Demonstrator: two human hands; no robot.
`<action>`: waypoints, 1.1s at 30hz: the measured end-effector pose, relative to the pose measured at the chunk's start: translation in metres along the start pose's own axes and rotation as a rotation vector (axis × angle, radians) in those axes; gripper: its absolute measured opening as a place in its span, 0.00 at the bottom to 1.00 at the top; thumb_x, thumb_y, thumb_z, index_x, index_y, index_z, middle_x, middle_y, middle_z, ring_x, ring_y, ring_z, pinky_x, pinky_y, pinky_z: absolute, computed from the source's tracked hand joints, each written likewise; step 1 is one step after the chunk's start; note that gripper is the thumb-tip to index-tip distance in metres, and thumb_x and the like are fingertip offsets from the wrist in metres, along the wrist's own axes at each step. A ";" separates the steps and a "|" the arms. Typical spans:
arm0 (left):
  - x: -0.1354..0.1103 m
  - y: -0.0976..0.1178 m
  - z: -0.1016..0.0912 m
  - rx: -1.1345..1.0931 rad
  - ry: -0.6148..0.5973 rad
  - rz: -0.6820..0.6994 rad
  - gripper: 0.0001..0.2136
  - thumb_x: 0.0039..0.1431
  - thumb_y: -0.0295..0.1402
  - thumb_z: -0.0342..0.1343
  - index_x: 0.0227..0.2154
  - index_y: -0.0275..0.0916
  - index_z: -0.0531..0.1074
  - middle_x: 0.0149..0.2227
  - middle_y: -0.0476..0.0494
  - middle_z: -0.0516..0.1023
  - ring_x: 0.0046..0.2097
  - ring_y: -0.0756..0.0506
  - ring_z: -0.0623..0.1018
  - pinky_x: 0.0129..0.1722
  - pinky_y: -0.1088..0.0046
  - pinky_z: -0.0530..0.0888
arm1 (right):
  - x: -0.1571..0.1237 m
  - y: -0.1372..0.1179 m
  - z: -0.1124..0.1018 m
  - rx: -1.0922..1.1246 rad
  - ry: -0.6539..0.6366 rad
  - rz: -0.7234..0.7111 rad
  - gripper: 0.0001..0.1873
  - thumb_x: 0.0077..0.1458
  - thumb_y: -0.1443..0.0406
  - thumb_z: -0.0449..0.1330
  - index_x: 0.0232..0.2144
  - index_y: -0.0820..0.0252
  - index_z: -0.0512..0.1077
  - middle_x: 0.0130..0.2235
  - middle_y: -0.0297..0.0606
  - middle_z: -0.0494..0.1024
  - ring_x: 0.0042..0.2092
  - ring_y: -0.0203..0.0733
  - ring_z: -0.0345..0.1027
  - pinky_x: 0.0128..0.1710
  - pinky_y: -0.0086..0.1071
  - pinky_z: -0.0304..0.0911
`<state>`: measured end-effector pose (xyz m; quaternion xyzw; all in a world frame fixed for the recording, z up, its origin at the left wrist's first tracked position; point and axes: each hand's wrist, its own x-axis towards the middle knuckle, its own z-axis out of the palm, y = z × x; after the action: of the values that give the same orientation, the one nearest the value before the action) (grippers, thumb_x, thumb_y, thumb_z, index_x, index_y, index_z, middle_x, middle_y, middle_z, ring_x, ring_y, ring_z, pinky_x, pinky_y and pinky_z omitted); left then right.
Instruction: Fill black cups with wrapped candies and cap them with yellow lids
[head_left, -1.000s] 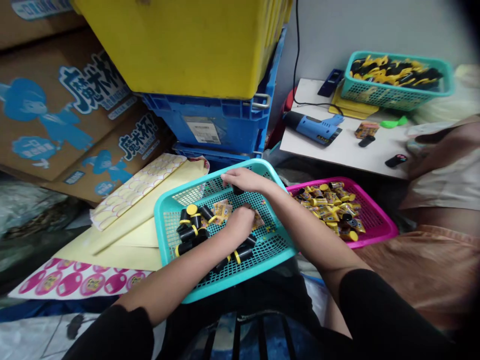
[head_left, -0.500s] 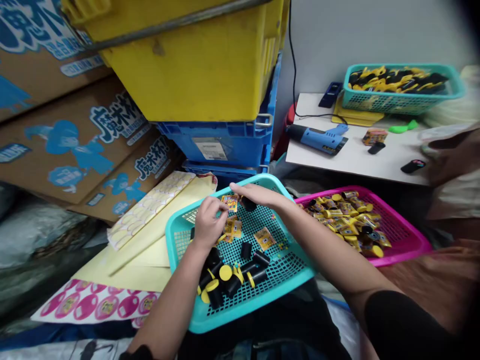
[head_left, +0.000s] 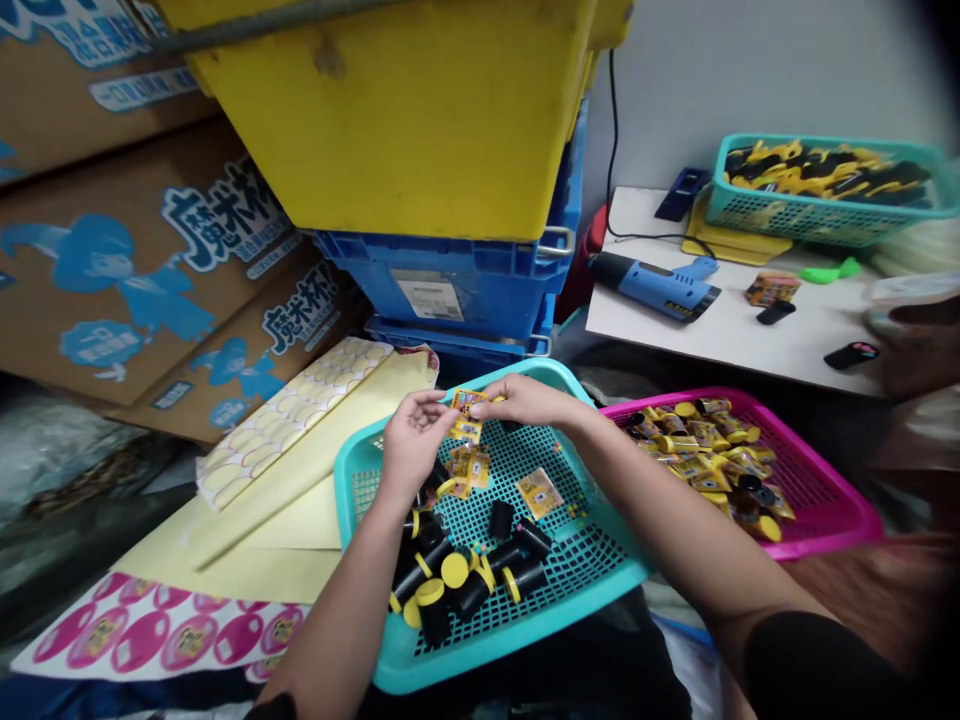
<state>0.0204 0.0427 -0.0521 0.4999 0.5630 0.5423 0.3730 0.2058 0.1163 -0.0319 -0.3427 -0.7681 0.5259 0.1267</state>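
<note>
Over the far end of a teal mesh basket [head_left: 570, 590] both hands meet on a small yellow-orange sticker label [head_left: 468, 404]. My left hand [head_left: 411, 444] pinches its left edge. My right hand [head_left: 525, 400] pinches its right edge, and something dark shows under that hand's fingers; I cannot tell whether it is held. Several black tubes with yellow caps [head_left: 457, 575] lie in the basket's near half, and loose yellow labels [head_left: 537, 490] lie in its middle.
A pink basket [head_left: 825, 500] of labelled tubes stands to the right. Yellow backing sheets [head_left: 285, 480] and a pink sticker sheet [head_left: 150, 630] lie left. Stacked yellow [head_left: 405, 110] and blue crates [head_left: 465, 280] and cardboard boxes [head_left: 150, 270] stand behind. A white table [head_left: 720, 320] carries a blue tool [head_left: 660, 285] and another teal basket [head_left: 825, 195]. Another person sits at the right edge.
My left hand left the tubes in the basket, rose with a label and met my right hand. The right hand now pinches the label's other edge.
</note>
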 end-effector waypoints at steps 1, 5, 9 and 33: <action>0.002 -0.001 -0.001 -0.011 -0.021 -0.038 0.14 0.46 0.34 0.63 0.37 0.37 0.72 0.29 0.48 0.76 0.33 0.49 0.77 0.38 0.70 0.74 | 0.001 0.000 0.000 0.002 -0.026 0.005 0.21 0.53 0.50 0.57 0.24 0.62 0.72 0.19 0.26 0.58 0.23 0.30 0.49 0.23 0.27 0.46; 0.007 -0.003 -0.007 0.008 -0.104 -0.126 0.11 0.46 0.37 0.62 0.31 0.36 0.75 0.30 0.46 0.79 0.33 0.47 0.77 0.36 0.69 0.74 | 0.003 0.002 0.000 -0.002 -0.136 0.055 0.28 0.57 0.46 0.51 0.18 0.62 0.66 0.17 0.28 0.59 0.20 0.29 0.50 0.22 0.28 0.48; 0.005 -0.002 -0.011 0.239 -0.205 -0.072 0.07 0.50 0.35 0.58 0.30 0.38 0.74 0.26 0.49 0.75 0.28 0.49 0.74 0.30 0.72 0.72 | 0.002 -0.001 -0.003 -0.101 0.036 0.043 0.26 0.54 0.45 0.54 0.27 0.62 0.74 0.24 0.34 0.71 0.26 0.33 0.61 0.26 0.28 0.54; -0.007 0.006 0.004 -0.057 -0.381 -0.199 0.31 0.46 0.30 0.63 0.54 0.40 0.59 0.28 0.51 0.77 0.33 0.46 0.79 0.34 0.70 0.74 | 0.006 -0.003 0.009 0.148 -0.008 -0.099 0.12 0.49 0.58 0.63 0.30 0.63 0.75 0.29 0.35 0.76 0.30 0.34 0.66 0.33 0.29 0.59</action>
<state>0.0265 0.0363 -0.0477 0.5243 0.5134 0.4143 0.5383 0.1954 0.1134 -0.0341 -0.2918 -0.7438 0.5756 0.1743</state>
